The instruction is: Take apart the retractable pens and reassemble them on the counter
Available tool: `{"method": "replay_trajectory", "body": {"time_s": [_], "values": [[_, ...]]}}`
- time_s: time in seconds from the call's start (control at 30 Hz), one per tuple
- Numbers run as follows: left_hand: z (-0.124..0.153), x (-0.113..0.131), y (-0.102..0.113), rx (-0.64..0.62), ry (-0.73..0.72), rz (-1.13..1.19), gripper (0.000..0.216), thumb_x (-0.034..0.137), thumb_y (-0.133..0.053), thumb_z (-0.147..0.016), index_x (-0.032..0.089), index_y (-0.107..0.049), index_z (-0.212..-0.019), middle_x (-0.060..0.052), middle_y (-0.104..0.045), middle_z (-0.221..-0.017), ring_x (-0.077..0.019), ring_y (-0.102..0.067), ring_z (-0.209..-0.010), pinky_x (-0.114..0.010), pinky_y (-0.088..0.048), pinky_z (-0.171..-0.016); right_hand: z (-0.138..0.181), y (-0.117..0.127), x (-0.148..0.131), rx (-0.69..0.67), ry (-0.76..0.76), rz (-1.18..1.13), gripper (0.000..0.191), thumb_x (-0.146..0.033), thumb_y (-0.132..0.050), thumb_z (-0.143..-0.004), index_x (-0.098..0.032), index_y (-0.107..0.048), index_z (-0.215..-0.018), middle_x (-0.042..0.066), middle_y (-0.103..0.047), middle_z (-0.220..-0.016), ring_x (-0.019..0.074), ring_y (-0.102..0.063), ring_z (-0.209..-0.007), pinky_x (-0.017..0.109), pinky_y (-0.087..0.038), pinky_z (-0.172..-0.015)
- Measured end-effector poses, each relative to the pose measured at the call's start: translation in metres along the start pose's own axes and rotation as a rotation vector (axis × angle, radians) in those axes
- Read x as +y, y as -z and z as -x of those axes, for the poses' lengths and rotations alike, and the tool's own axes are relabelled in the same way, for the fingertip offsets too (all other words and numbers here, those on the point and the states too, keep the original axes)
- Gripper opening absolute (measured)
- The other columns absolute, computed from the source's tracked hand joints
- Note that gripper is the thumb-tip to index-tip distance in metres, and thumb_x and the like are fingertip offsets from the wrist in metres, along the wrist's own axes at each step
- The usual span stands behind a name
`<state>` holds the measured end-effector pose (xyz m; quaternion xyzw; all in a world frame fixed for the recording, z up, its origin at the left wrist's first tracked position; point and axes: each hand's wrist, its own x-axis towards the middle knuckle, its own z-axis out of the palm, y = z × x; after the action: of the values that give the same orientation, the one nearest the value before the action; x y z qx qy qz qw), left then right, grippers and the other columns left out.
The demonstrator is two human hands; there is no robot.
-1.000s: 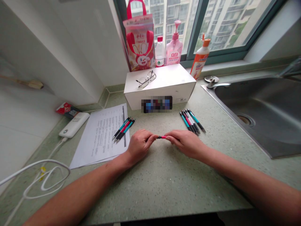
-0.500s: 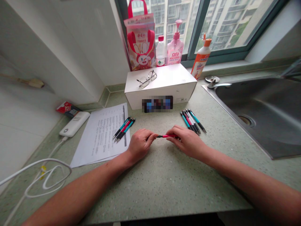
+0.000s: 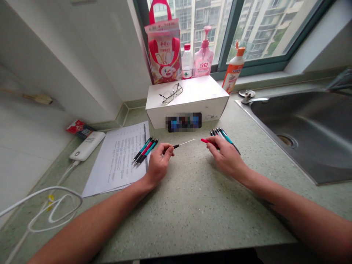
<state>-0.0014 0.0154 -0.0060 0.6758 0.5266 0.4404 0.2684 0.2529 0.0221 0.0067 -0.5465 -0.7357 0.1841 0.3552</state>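
My left hand [image 3: 158, 163] is closed on the black tip section of a pen, and its thin white refill [image 3: 184, 143] sticks out to the right. My right hand [image 3: 227, 157] is closed on the red pen barrel [image 3: 206, 141], which is apart from the refill. Just behind my right hand lies a bundle of several pens [image 3: 224, 135]. Another few pens [image 3: 145, 150] lie on the edge of the printed sheets [image 3: 119, 158], just left of my left hand.
A white box [image 3: 189, 98] with glasses [image 3: 171, 92] on it stands behind the hands, a phone [image 3: 183, 121] leaning on its front. Bottles and a red bag line the window sill. Sink [image 3: 305, 124] at right; power bank [image 3: 87, 145] and white cable [image 3: 44, 209] at left.
The hands have pulled apart: the pen that both held together has come into two parts, tip and refill in the left hand, red barrel in the right, which moved back toward the pen bundle.
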Motion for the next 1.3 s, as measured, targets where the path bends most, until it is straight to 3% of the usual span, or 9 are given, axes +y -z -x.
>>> {"method": "replay_trajectory", "body": {"time_s": [0.1,0.23,0.47,0.7,0.83,1.07,1.3], "values": [[-0.001,-0.001,-0.001,-0.017,0.013,-0.022,0.015,0.030,-0.054,-0.098,0.017,-0.061,-0.099,-0.003,-0.069,-0.081,-0.0157,-0.064,-0.076,-0.030,-0.050,-0.073,-0.001,0.000,-0.001,0.037,0.008,-0.035,0.022,-0.032,-0.048,-0.099,-0.019,-0.065,-0.106,0.010,-0.070,-0.096,0.0228,-0.064,-0.084,0.038,-0.049,-0.075],[-0.001,0.003,-0.004,-0.124,-0.086,-0.264,0.008,0.024,-0.061,-0.093,0.018,-0.066,-0.092,-0.005,-0.069,-0.088,-0.0199,-0.061,-0.083,-0.035,-0.048,-0.076,0.000,0.002,-0.005,0.037,0.206,0.039,0.023,-0.030,-0.048,-0.101,-0.023,-0.068,-0.109,0.010,-0.069,-0.101,0.0233,-0.063,-0.093,0.040,-0.049,-0.083],[0.001,0.005,-0.007,-0.233,-0.224,-0.500,0.008,0.026,-0.066,-0.091,0.019,-0.069,-0.089,-0.006,-0.066,-0.090,-0.0238,-0.057,-0.089,-0.040,-0.044,-0.082,0.006,0.001,-0.011,-0.166,0.517,0.387,0.028,-0.016,-0.049,-0.099,-0.024,-0.073,-0.110,0.010,-0.069,-0.101,0.0247,-0.060,-0.094,0.041,-0.045,-0.084],[0.003,0.004,-0.007,-0.243,-0.232,-0.513,0.009,0.027,-0.067,-0.092,0.019,-0.069,-0.090,-0.006,-0.066,-0.090,-0.0235,-0.056,-0.088,-0.039,-0.043,-0.081,0.006,0.003,-0.015,-0.245,0.619,0.539,0.025,-0.013,-0.052,-0.097,-0.022,-0.073,-0.108,0.010,-0.068,-0.102,0.0240,-0.057,-0.091,0.039,-0.042,-0.085],[0.002,0.005,-0.007,-0.242,-0.231,-0.517,0.009,0.026,-0.067,-0.091,0.018,-0.069,-0.089,-0.006,-0.066,-0.089,-0.0238,-0.057,-0.088,-0.039,-0.043,-0.080,0.004,0.006,-0.016,-0.240,0.625,0.539,0.026,-0.011,-0.050,-0.096,-0.022,-0.073,-0.105,0.009,-0.068,-0.100,0.0238,-0.056,-0.092,0.040,-0.040,-0.089],[0.000,0.003,-0.007,-0.195,-0.180,-0.499,0.008,0.025,-0.066,-0.091,0.018,-0.067,-0.087,-0.005,-0.065,-0.086,-0.0229,-0.058,-0.086,-0.038,-0.045,-0.078,0.005,0.011,-0.016,-0.208,0.481,0.477,0.025,-0.014,-0.048,-0.094,-0.020,-0.072,-0.099,0.010,-0.066,-0.094,0.0250,-0.056,-0.088,0.040,-0.040,-0.082],[0.000,0.001,-0.006,-0.133,-0.154,-0.436,0.005,0.022,-0.067,-0.090,0.018,-0.066,-0.088,-0.005,-0.065,-0.086,-0.0211,-0.058,-0.083,-0.036,-0.046,-0.076,0.003,-0.005,-0.005,-0.197,0.407,0.342,0.025,-0.024,-0.046,-0.102,-0.019,-0.070,-0.106,0.010,-0.070,-0.099,0.0246,-0.060,-0.092,0.040,-0.045,-0.084]]}}
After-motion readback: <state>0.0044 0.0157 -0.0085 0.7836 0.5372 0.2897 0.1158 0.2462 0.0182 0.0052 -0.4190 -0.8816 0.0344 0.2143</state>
